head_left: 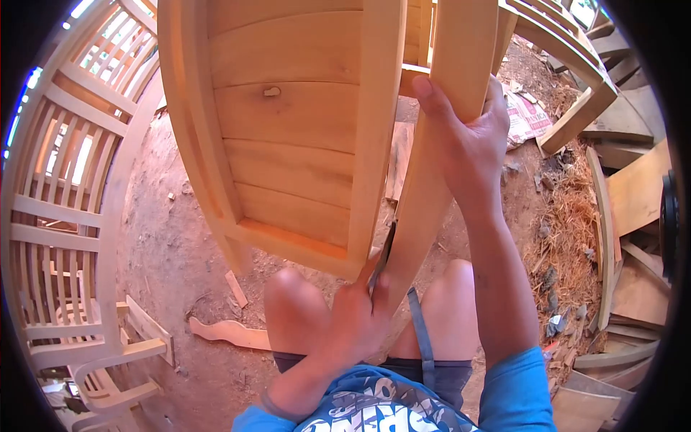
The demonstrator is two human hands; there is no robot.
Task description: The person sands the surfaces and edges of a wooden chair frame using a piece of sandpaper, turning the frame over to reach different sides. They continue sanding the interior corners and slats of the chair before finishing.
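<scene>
My left hand [358,311] is closed around a thin dark blade [386,250] in front of my knees. The blade points up and away, lying along the edge of a long pale wooden post [426,194]. My right hand [471,137] wraps around this post higher up, with the thumb on its face and the fingers behind the far edge. To the left of the post stands a wooden panel frame [288,115] with several horizontal boards and a small knot hole. The lower corner of the frame is close to my left hand.
Slatted wooden frames [65,216] stand along the left. A curved wooden offcut [230,333] lies on the dirt floor [162,252]. At right are wood shavings [565,237], stacked wooden pieces [640,281] and a printed paper sack [525,115].
</scene>
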